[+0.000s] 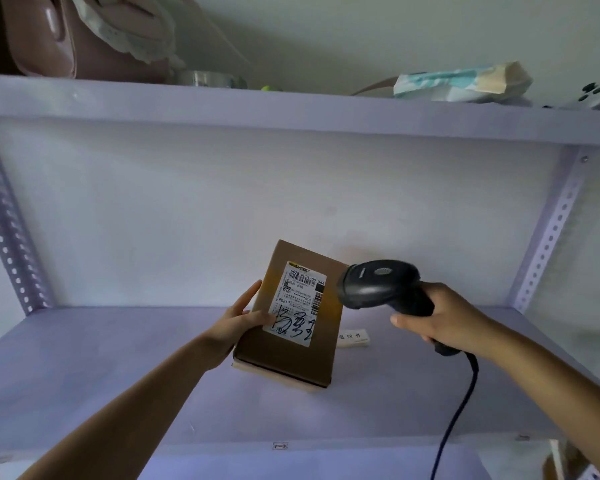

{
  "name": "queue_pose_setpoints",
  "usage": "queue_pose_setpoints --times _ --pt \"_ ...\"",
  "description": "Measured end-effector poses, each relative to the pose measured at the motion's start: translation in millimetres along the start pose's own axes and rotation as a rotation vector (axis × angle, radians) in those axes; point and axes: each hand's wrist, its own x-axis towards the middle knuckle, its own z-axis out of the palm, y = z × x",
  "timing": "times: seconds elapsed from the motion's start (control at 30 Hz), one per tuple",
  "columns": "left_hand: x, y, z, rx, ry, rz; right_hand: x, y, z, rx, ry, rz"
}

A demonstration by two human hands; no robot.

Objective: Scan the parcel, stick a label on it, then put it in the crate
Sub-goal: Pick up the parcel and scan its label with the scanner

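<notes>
A brown cardboard parcel (pixel 288 355) is tilted up over the pale shelf, its white shipping label (pixel 297 303) with barcodes and black handwriting facing me. My left hand (pixel 238 323) grips the parcel's left edge, thumb on the front. My right hand (pixel 440 320) holds the handle of a black barcode scanner (pixel 378 282), whose head points at the label's right side from close by. The scanner's dark cable (pixel 461 410) hangs down past the shelf front. No crate is in view.
A small white sticker (pixel 353 338) with printed characters lies on the shelf board (pixel 118 375) behind the parcel. The upper shelf (pixel 291 109) carries a pink bag, a tape roll (pixel 210 79) and a wrapped pack (pixel 465 83). Perforated metal uprights (pixel 7 237) stand at both sides.
</notes>
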Motion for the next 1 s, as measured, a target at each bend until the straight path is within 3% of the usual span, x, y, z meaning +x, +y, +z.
queue_pose_setpoints --times 0.27,1.0 --pt "1 1 3 0.022 0.001 0.003 6 13 34 -0.203 -0.002 -0.056" --pt "-9 4 12 0.067 0.028 0.013 9 24 37 -0.245 0.022 -0.065"
